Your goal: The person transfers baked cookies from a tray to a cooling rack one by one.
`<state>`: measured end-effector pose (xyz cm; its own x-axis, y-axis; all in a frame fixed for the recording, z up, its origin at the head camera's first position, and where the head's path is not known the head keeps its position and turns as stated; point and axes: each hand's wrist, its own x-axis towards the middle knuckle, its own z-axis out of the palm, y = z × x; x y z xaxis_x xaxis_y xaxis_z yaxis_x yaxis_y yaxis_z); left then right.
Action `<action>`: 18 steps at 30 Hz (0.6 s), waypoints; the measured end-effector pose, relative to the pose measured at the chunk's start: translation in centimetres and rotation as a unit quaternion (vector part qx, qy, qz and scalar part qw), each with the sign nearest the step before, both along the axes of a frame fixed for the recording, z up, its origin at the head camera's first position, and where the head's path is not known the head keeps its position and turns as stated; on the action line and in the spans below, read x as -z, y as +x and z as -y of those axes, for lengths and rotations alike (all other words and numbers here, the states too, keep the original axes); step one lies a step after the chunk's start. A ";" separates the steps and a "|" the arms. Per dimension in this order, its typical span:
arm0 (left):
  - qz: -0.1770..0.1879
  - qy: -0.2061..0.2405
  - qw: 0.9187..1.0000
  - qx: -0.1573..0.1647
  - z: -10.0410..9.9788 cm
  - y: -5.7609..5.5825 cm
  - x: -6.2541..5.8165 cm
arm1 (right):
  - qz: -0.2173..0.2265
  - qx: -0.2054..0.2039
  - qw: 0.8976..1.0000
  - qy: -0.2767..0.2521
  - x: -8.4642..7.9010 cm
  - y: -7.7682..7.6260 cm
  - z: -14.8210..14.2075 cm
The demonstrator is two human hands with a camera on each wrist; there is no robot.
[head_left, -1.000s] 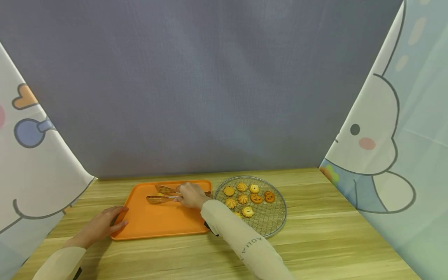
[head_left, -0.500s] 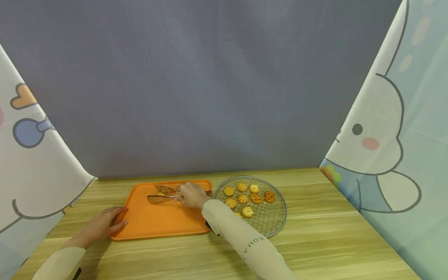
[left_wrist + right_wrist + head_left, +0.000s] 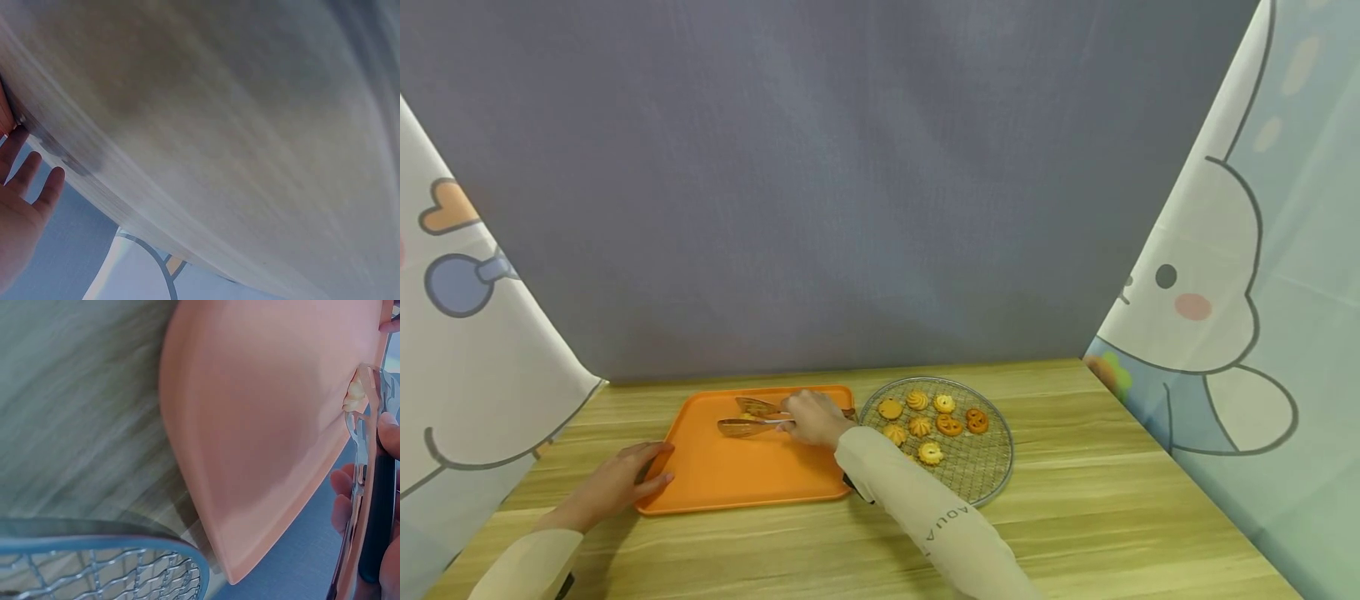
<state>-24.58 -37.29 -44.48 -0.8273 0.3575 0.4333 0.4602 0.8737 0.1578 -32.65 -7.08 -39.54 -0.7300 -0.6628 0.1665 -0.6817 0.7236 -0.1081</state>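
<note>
My right hand (image 3: 814, 418) grips a pair of tongs (image 3: 743, 428) over the orange tray (image 3: 722, 475). The brown blades of the tongs stand spread apart and point left. Between them sits a small yellow cookie (image 3: 747, 415), seen in the right wrist view as a pale ridged cookie (image 3: 354, 394) at the blades. At the tray's left edge, my left hand (image 3: 617, 482) touches the rim with thumb and fingertips. The left wrist view shows three of its fingers (image 3: 53, 184) extended and parted.
A round wire rack (image 3: 977, 475) stands right of the tray, bearing several cookies (image 3: 919, 427) and pretzel-shaped biscuits (image 3: 950, 425). Part of it is hidden behind the right sleeve (image 3: 917, 508). The wooden table (image 3: 1120, 500) ends against a grey cloth backdrop (image 3: 850, 208).
The tongs and my right hand have shifted very slightly to the right. My left hand has stayed at the tray's edge.
</note>
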 end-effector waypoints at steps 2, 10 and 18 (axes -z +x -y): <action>0.001 -0.001 1.000 -0.001 0.0 0.0 0.0 | 0.002 0.001 1.000 0.002 0.0 0.0 0.0; 0.014 0.001 1.000 -0.007 0.0 0.0 0.0 | -0.008 -0.003 1.000 -0.008 -0.2 0.0 -0.3; 0.011 -0.002 1.000 -0.007 0.1 -0.2 0.2 | -0.005 -0.006 1.000 -0.007 -0.5 0.1 -0.7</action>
<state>-24.75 -37.43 -44.68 -0.8416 0.3476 0.4134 0.4443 0.8807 0.1639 -32.57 -6.34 -39.05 -0.7197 -0.6695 0.1837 -0.6919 0.7133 -0.1117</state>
